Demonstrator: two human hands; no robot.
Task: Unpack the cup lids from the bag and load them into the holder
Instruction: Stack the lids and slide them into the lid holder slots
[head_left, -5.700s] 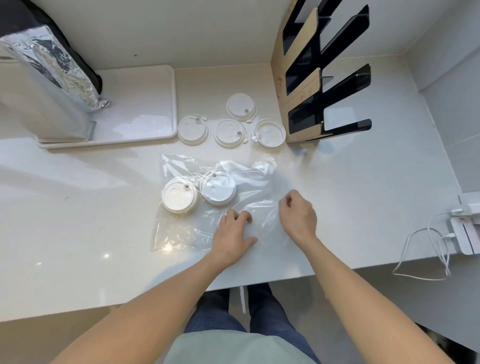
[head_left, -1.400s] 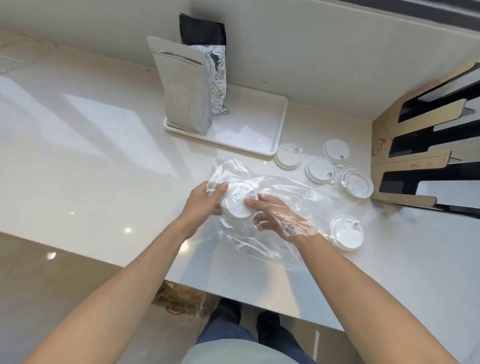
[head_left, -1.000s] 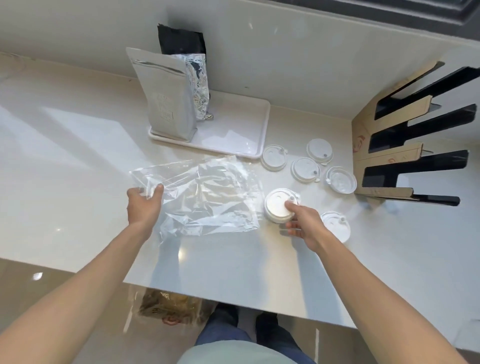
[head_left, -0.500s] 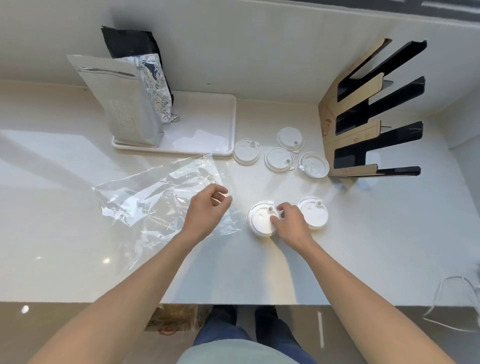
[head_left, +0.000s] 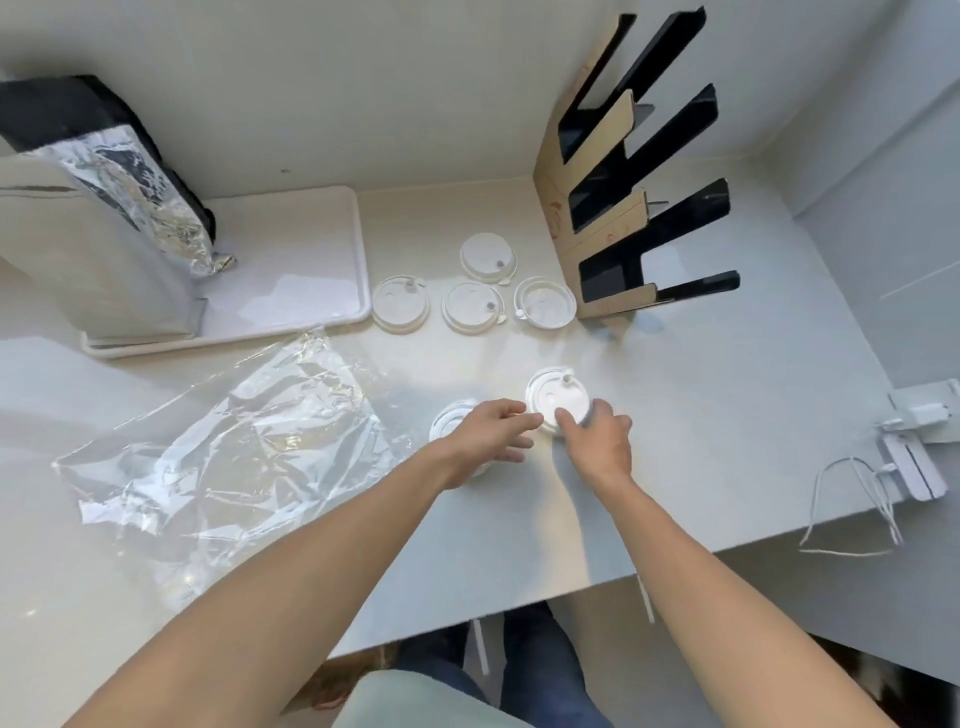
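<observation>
The clear plastic bag (head_left: 234, 447) lies flat and crumpled on the white counter, left of my hands. Two white cup lids sit just in front of me. My right hand (head_left: 597, 441) pinches the near edge of the right lid (head_left: 558, 397), thumb on top. My left hand (head_left: 488, 436) hovers with spread fingers over the left lid (head_left: 448, 420), its fingertips touching the right lid's rim. Several more lids (head_left: 472, 307) lie in a cluster farther back. The cardboard-and-black slotted holder (head_left: 613, 208) stands behind them at the right, its slots bare.
A white tray (head_left: 291, 249) at the back left carries a silver foil pouch (head_left: 104, 234) and a black one. A white charger with cable (head_left: 914, 447) lies at the counter's right edge. The counter's front edge runs close to my body.
My left hand has let go of the bag and moved right, over the left lid. My right hand has shifted from the left lid to the right one.
</observation>
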